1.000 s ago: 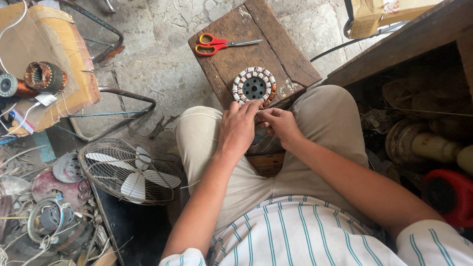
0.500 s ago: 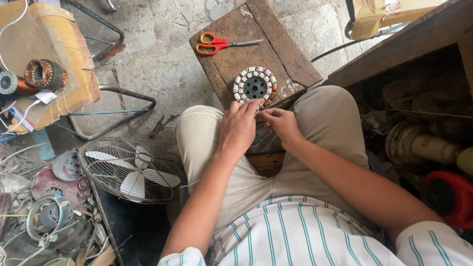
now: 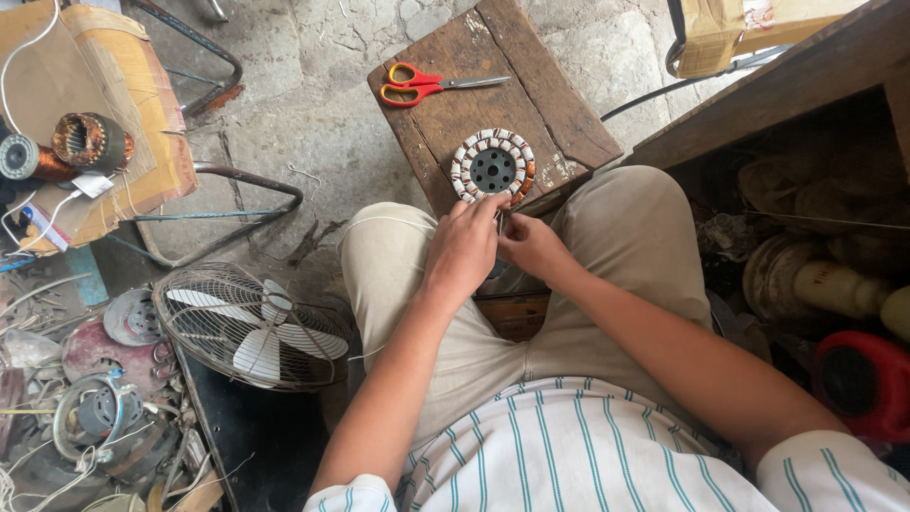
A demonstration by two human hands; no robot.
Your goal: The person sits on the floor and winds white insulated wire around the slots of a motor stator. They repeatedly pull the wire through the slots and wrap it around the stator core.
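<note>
A round motor stator [image 3: 493, 167] with white-taped copper coils lies on a small worn wooden stool [image 3: 559, 104] between my knees. My left hand [image 3: 463, 248] and my right hand [image 3: 529, 245] meet just below the stator at the stool's near edge. Their fingers pinch something thin between them, probably a wire from the stator; it is too small to make out. Orange-handled scissors [image 3: 417, 85] lie at the far side of the stool, away from both hands.
A fan with a wire guard [image 3: 254, 324] lies on the floor at my left. Motor parts and wire scraps [image 3: 95, 417] clutter the lower left. A wound copper coil [image 3: 90, 140] sits on cardboard at upper left. A wooden bench [image 3: 787, 76] and a red object [image 3: 858, 379] stand right.
Both hands stay together below the stator, with only slight finger movement. Nothing else has moved.
</note>
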